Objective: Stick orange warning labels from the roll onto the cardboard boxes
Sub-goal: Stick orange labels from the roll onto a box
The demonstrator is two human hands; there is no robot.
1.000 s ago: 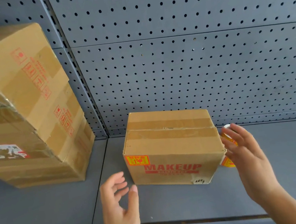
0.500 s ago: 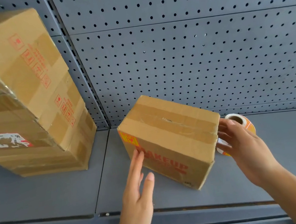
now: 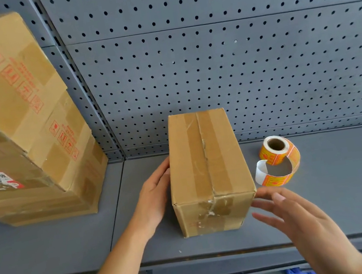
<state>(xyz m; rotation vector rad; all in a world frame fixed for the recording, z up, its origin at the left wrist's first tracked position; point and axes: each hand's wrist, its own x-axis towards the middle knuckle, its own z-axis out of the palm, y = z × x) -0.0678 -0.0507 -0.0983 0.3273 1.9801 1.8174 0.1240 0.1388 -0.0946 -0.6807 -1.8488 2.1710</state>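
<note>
- Small cardboard box (image 3: 209, 170) on shelf (image 3: 338, 194), long axis running away from you
- Your left hand (image 3: 153, 195), grip flat against its left side
- Right hand (image 3: 289, 214) spread wide, empty, nearer the label roll (image 3: 278, 157), just behind it

Showing: one small cardboard box (image 3: 209, 170), two larger stacked boxes (image 3: 18, 120), one label roll (image 3: 277, 150), two hands (image 3: 155, 195).

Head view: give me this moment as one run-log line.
small box end-on, taped seam up | left hand flat on its left side | right hand open, empty | label roll on shelf, untouched
</note>
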